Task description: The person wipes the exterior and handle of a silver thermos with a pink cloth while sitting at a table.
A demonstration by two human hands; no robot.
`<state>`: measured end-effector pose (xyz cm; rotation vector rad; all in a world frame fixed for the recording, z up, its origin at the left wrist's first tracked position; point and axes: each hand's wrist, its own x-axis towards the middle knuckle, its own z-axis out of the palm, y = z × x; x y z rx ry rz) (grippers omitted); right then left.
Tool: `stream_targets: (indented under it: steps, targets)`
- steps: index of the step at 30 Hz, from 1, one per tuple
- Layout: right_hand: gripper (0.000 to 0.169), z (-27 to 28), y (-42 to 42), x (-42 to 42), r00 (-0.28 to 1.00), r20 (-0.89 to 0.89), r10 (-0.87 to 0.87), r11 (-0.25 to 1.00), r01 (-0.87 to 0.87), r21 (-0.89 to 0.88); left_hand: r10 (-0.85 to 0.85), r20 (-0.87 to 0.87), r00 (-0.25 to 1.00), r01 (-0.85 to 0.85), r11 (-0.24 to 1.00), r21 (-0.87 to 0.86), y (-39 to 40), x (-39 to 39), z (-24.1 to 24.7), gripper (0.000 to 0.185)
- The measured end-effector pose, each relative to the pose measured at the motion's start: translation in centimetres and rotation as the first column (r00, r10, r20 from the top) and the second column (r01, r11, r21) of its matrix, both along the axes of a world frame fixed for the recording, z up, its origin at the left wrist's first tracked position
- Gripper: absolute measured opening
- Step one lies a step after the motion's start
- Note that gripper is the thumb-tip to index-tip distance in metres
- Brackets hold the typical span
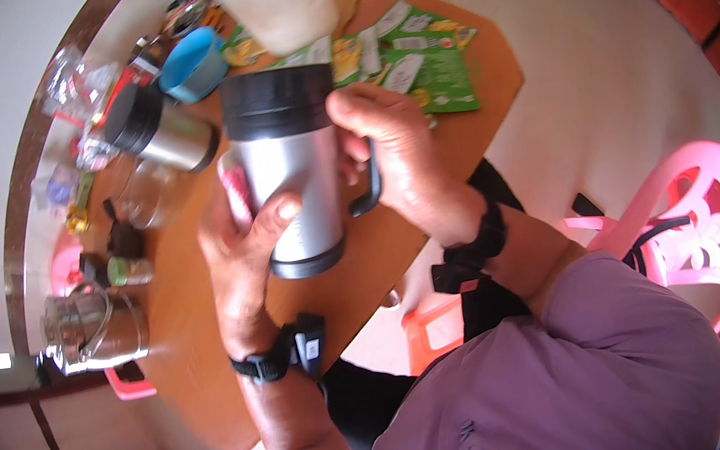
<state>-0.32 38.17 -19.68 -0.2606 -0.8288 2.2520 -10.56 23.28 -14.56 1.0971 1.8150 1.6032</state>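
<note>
A silver travel mug point(299, 192) with a black lid point(277, 103) and black base is held upright above the table. My left hand point(236, 257) wraps its body from the left, thumb across the front. Between that hand and the mug shows a pink-and-white piece, probably cloth point(236, 191). On the other side, my right hand point(393, 143) grips the mug's black handle point(369, 192), its thumb against the lid's edge. Some right fingers are hidden behind the handle and mug. Farther left, a second silver mug with a black lid point(168, 131) leans on its side.
The wooden table point(379, 257) also bears green packets point(441, 66), a blue bowl point(193, 65), a clear jar point(149, 193) and a metal pail point(96, 327). A whitish translucent container point(282, 6) stands at the far edge. A pink plastic chair point(716, 227) is at right.
</note>
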Motion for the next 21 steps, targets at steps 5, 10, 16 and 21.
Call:
stream_targets:
  steps: [5,10,16,21]
  targets:
    - [0.024,-0.5,0.2,0.9,0.997,-0.042,-0.066,0.989,0.071,0.128,0.118,-0.296,0.948,-0.080,0.987,0.137,1.2,0.9,-1.1,0.084]
    - [0.023,-0.5,-0.8,0.1,0.996,-0.082,-0.042,0.994,0.049,0.093,0.100,-0.042,0.994,-0.086,0.963,0.255,1.0,0.1,-1.2,0.079]
    - [0.022,-0.7,-0.9,0.4,0.996,-0.067,-0.065,0.969,0.079,0.236,0.291,0.299,0.909,-0.375,0.883,0.282,-0.2,-2.4,-1.8,0.044]
    - [0.019,-1.2,-1.5,0.6,0.970,0.066,-0.234,0.787,0.148,0.599,0.412,0.363,0.836,-0.538,0.748,0.390,-0.7,-3.1,-1.1,0.049]
